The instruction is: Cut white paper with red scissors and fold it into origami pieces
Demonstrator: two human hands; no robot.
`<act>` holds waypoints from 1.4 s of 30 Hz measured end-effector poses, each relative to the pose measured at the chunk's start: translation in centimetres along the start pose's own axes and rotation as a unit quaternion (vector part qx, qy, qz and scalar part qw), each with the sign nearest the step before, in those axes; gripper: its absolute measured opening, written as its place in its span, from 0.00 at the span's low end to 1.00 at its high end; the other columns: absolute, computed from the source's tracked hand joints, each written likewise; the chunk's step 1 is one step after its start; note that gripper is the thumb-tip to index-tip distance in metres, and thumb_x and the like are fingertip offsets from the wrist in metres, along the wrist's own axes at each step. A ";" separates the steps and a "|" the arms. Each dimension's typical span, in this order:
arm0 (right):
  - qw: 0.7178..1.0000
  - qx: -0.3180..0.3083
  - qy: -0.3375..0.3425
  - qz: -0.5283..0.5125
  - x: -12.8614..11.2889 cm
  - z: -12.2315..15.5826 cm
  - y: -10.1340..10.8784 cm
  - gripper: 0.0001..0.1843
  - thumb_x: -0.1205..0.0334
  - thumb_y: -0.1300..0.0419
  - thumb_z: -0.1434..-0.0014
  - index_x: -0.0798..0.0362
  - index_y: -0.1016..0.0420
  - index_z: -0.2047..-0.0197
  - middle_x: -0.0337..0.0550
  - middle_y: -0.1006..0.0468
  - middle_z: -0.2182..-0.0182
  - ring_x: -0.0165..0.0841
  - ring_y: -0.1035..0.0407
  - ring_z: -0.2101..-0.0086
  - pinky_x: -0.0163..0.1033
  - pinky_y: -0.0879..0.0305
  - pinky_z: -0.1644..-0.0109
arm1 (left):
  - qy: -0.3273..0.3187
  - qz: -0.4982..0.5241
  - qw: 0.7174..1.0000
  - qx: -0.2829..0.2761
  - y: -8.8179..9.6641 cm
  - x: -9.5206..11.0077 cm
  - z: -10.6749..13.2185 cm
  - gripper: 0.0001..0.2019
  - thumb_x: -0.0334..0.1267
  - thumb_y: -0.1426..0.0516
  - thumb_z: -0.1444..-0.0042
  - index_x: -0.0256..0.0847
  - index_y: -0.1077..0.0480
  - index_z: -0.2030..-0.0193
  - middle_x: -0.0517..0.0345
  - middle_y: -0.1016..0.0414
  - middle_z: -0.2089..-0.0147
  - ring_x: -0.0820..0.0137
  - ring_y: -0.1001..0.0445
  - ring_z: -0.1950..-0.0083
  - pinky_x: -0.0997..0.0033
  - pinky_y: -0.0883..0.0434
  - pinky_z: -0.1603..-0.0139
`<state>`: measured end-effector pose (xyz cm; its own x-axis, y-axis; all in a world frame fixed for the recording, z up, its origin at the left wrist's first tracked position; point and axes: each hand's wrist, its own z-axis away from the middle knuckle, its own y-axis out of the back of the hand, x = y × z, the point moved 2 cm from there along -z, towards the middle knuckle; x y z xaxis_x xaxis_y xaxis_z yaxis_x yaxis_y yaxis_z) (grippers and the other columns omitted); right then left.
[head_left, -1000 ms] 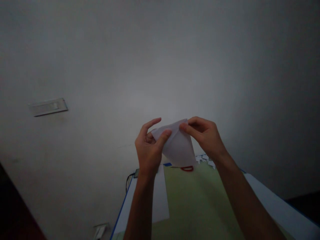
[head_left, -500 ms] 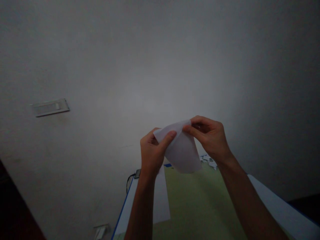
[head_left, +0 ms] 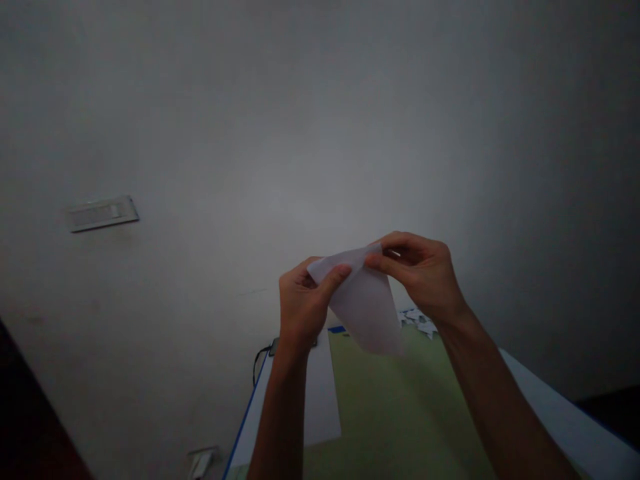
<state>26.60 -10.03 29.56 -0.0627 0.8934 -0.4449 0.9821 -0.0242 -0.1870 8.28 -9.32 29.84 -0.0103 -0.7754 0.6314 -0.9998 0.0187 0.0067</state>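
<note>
A folded white sheet of paper hangs in the air in front of a plain wall, held up by both hands. My left hand pinches its upper left corner between thumb and curled fingers. My right hand pinches the upper right corner with thumb and forefinger. The paper tapers downward to a rounded point above the table.
Below lies a green mat on a white table with a blue edge. A white sheet lies left of the mat. Paper scraps lie at the far end. A wall plate sits at the left, a black cable near the table.
My left forefinger, stretched out a second ago, has curled in behind the paper. The paper's lower tip has sunk a little and now hides the red loop on the mat.
</note>
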 end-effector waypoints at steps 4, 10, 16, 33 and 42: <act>1.000 0.000 -0.008 -0.019 0.2 0.1 0.1 0.08 0.62 0.23 0.51 0.47 0.15 0.67 0.37 0.16 0.69 0.34 0.22 0.66 0.43 0.20 0.58 | -0.005 -0.010 1.000 -0.005 0.1 0.1 0.0 0.10 0.43 0.29 0.49 0.39 0.20 0.70 0.58 0.21 0.72 0.71 0.26 0.72 0.72 0.28 0.71; 1.000 0.006 -0.016 -0.022 0.6 0.1 0.3 0.10 0.63 0.22 0.52 0.47 0.15 0.66 0.37 0.16 0.68 0.35 0.22 0.66 0.43 0.21 0.59 | -0.012 -0.011 1.000 -0.019 0.1 0.1 -0.1 0.10 0.43 0.29 0.48 0.39 0.20 0.70 0.58 0.22 0.73 0.71 0.27 0.73 0.73 0.29 0.72; 1.000 0.006 -0.004 -0.010 0.2 0.0 0.2 0.08 0.62 0.23 0.50 0.47 0.16 0.66 0.37 0.17 0.68 0.33 0.23 0.66 0.40 0.22 0.60 | -0.010 -0.011 1.000 -0.011 0.2 -0.1 0.0 0.11 0.44 0.29 0.47 0.39 0.20 0.69 0.58 0.22 0.72 0.72 0.27 0.72 0.74 0.30 0.72; 1.000 0.017 0.004 0.007 -0.2 -0.1 0.2 0.04 0.62 0.26 0.46 0.47 0.16 0.68 0.35 0.17 0.70 0.30 0.24 0.68 0.35 0.25 0.64 | -0.003 0.015 0.999 -0.028 0.1 0.1 0.1 0.11 0.43 0.29 0.47 0.38 0.21 0.70 0.60 0.23 0.73 0.74 0.29 0.72 0.76 0.32 0.71; 0.999 0.028 0.008 0.016 -0.4 -0.1 0.2 0.03 0.64 0.27 0.45 0.48 0.16 0.68 0.37 0.17 0.70 0.31 0.23 0.68 0.36 0.23 0.63 | 0.003 0.029 0.999 -0.022 0.0 0.3 0.2 0.12 0.43 0.29 0.47 0.38 0.23 0.72 0.61 0.25 0.73 0.75 0.30 0.72 0.77 0.33 0.73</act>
<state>26.85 -10.35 29.75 -0.0285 0.8987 -0.4376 0.9722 -0.0769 -0.2211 8.26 -9.63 29.87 -0.0671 -0.7687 0.6361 -0.9959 0.0905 0.0044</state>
